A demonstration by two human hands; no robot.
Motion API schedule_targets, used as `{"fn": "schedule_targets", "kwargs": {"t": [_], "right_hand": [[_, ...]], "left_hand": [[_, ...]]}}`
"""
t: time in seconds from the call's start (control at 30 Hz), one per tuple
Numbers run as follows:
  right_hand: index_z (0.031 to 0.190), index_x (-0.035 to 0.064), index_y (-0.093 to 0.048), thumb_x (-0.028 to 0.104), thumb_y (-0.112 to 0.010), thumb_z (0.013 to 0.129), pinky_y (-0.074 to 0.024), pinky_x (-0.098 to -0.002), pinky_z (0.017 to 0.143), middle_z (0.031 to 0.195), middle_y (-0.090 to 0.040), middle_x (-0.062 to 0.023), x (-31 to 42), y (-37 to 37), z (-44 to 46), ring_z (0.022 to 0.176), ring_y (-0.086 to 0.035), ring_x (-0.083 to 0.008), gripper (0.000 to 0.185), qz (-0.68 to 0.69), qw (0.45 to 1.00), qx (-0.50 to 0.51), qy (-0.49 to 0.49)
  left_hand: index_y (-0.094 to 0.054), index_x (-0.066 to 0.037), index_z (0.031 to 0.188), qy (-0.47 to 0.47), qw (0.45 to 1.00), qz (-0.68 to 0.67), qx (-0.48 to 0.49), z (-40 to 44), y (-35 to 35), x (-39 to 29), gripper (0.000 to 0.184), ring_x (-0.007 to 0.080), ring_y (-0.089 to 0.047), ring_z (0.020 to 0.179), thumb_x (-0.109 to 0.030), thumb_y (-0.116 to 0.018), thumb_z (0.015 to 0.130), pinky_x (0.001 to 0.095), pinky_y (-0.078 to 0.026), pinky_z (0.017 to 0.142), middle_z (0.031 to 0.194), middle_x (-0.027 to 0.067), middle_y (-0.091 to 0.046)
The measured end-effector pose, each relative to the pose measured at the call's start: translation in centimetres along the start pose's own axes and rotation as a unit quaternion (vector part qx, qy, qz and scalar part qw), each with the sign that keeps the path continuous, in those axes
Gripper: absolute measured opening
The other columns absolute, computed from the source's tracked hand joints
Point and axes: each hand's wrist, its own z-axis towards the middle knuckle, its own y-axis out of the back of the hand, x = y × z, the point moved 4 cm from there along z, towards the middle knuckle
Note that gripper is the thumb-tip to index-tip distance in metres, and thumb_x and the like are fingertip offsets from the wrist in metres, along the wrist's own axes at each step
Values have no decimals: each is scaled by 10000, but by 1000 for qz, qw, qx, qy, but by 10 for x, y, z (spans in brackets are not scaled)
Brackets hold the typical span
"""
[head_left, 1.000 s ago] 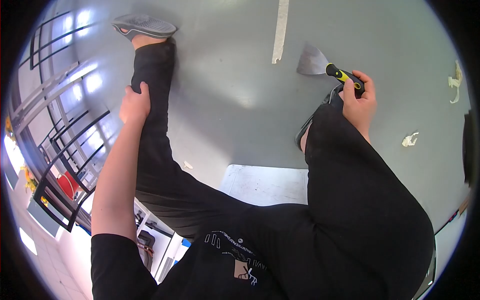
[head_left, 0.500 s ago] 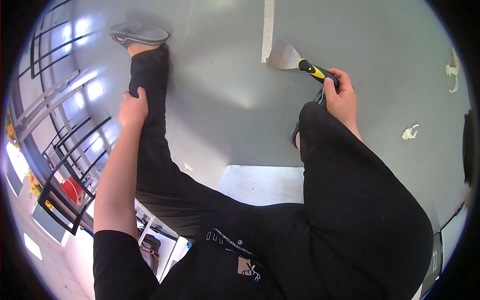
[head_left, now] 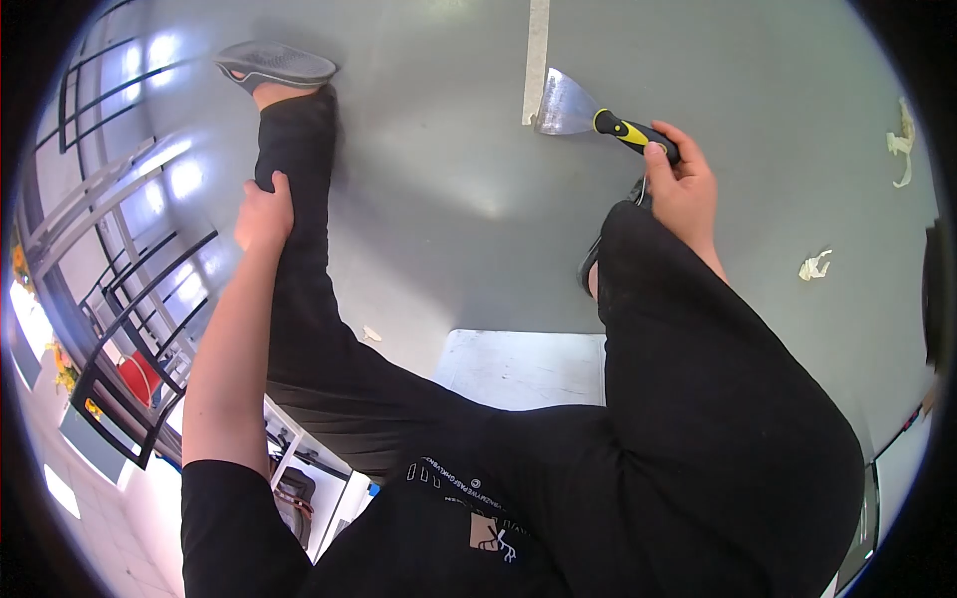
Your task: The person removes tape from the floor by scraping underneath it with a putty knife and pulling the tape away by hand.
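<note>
My right hand (head_left: pixel 684 189) is closed around the black-and-yellow handle of a putty knife (head_left: pixel 567 106). Its wide metal blade points left, with the edge at the right side of a strip of pale tape (head_left: pixel 535 70) on the grey floor, close to the tape's lower end. Whether the blade touches the tape I cannot tell. My left hand (head_left: pixel 265 211) grips the black trouser leg (head_left: pixel 299 159) at my left shin, thumb on top and the other fingers largely hidden.
Torn tape scraps (head_left: pixel 814 265) lie on the floor at right, with another peeled strip (head_left: pixel 901 145) farther out. A white board-like seat (head_left: pixel 518 364) is under me. Black metal frames (head_left: pixel 125 369) stand at left, near a red object (head_left: pixel 139 379). My grey shoe (head_left: pixel 276 65) rests at upper left.
The putty knife has turned slightly; its blade now catches the light and sits near the tape's edge. My right hand has shifted up a little. My left hand stays on the leg.
</note>
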Motion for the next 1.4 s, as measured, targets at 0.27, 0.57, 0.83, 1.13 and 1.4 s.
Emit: {"fn": "schedule_targets", "kwargs": {"t": [0.27, 0.57, 0.83, 1.13, 1.4], "right_hand": [[1063, 71, -679, 293, -605, 835, -476, -322, 711, 686, -637, -37, -9, 2, 12, 711, -608, -154, 327, -283, 958, 25, -27], [1032, -2, -631, 314, -611, 886, -471, -306, 765, 852, -639, -76, 12, -34, -33, 830, -609, -157, 349, -123, 853, 480, -165], [1054, -7, -603, 271, -597, 920, -482, -307, 788, 896, -672, -101, -1, -26, -28, 848, -622, -178, 308, -92, 885, 454, -35], [1036, -5, -587, 166, -573, 903, -476, -309, 730, 795, -642, -82, -47, -6, -23, 755, -605, -168, 217, 59, 961, 257, -81], [1031, 16, -601, 100, -561, 870, -450, -367, 826, 949, -639, -88, -41, 27, -15, 911, -589, -237, 186, -159, 981, 61, 97]], "left_hand": [[-471, -26, 1311, -1, 1000, -5, -21, 6, -9, 2, 651, 378, -579, 1137, -543, -353, 933, 467, -464, 936, 1217, 217, -598], [-548, -45, 1310, -215, 794, -384, 420, -150, -66, -127, 715, 269, -583, 1111, -630, -494, 902, 428, -444, 940, 1210, 142, -629], [-541, -118, 1053, -67, 653, -542, 524, -275, -81, -196, 265, 132, -538, 580, -365, -552, 960, 288, -445, 483, 784, 12, -569], [-504, -125, 947, 69, 697, -456, 550, -277, -111, -119, 399, 108, -451, 509, -518, -444, 982, 253, -307, 423, 683, -1, -483], [-494, -149, 902, 55, 683, -515, 514, -240, -86, -175, 410, 92, -401, 492, -545, -426, 982, 244, -260, 411, 668, -19, -464]]}}
